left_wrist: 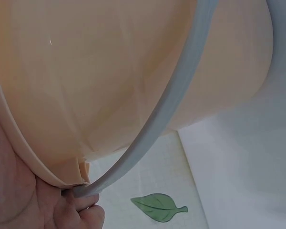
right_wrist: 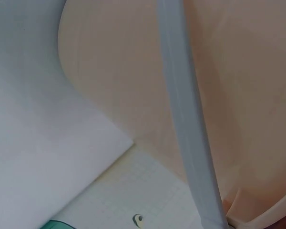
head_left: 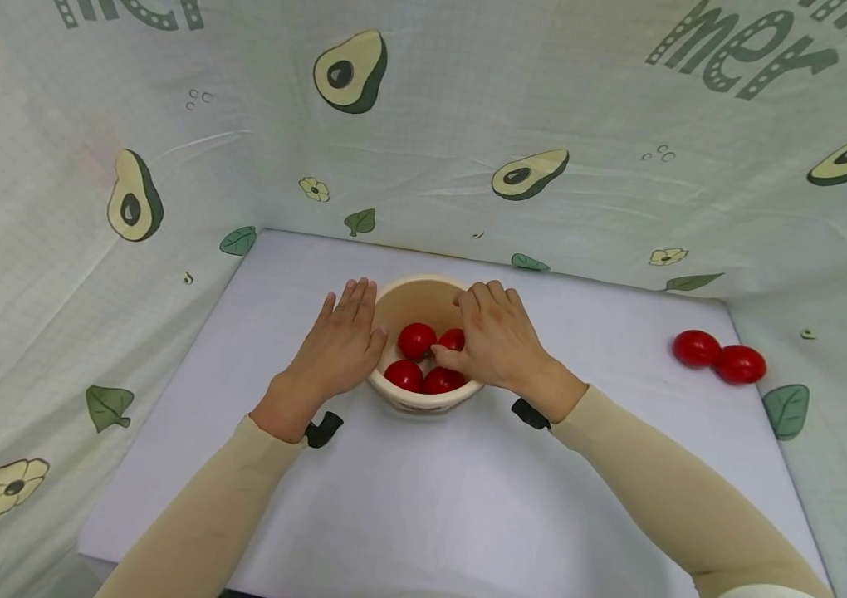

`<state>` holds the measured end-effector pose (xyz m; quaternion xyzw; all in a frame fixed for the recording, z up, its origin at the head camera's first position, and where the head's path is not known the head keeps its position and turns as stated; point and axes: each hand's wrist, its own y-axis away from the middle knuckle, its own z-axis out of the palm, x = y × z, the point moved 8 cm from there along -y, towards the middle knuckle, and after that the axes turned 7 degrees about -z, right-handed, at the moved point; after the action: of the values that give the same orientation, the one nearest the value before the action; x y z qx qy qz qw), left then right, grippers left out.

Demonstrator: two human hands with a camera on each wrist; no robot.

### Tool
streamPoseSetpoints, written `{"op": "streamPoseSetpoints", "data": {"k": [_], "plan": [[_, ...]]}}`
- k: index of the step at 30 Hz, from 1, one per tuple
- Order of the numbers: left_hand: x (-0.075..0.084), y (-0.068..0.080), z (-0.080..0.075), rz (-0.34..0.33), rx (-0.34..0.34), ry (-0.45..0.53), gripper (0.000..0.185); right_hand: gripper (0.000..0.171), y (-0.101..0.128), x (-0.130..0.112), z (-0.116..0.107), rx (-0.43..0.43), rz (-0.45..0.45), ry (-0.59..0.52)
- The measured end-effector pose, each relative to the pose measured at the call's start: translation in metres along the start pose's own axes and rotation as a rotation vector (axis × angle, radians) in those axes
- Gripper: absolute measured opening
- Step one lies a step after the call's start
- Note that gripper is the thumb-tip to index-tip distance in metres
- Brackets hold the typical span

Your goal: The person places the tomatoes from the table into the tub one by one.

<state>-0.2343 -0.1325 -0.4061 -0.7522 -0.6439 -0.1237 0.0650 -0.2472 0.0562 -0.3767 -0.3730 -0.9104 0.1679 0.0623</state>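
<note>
A cream plastic bucket stands before me with several red tomatoes inside. My left hand holds its left rim, thumb at the edge and the other fingers along the outside. In the left wrist view, bent fingers sit by the hinge of the grey handle. On the opposite side my right hand grips the rim, its thumb reaching inside over the tomatoes. The right wrist view shows the handle hanging down the bucket's side, with most of that hand out of frame.
Two more tomatoes lie side by side at the right end of the white table. A pale cloth with avocado prints rises along the back and both sides. Dark wrist mounts show below the hands.
</note>
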Motion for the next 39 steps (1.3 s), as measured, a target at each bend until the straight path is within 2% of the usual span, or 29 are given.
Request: {"op": "streamPoseSetpoints", "data": {"k": [14, 17, 22, 26, 32, 39], "plan": [[-0.002, -0.001, 0.002, 0.001, -0.006, 0.018, 0.071, 0.062, 0.002, 0.0, -0.003, 0.069, -0.001, 0.003], [-0.002, -0.001, 0.002, -0.002, -0.011, 0.015, 0.071, 0.061, 0.003, -0.001, -0.008, 0.121, -0.039, 0.039], [0.0, -0.001, 0.002, -0.003, -0.015, -0.001, 0.071, 0.059, 0.011, 0.006, -0.027, 0.269, -0.133, 0.113], [0.001, -0.001, 0.001, -0.002, -0.01, -0.035, 0.071, 0.059, 0.022, 0.026, -0.04, 0.309, -0.142, 0.112], [0.002, 0.0, -0.002, -0.003, -0.004, -0.092, 0.073, 0.059, 0.046, 0.068, -0.047, 0.278, -0.077, 0.136], [0.003, 0.001, -0.004, 0.003, -0.017, -0.086, 0.073, 0.06, 0.088, 0.13, -0.047, 0.225, 0.031, 0.232]]}}
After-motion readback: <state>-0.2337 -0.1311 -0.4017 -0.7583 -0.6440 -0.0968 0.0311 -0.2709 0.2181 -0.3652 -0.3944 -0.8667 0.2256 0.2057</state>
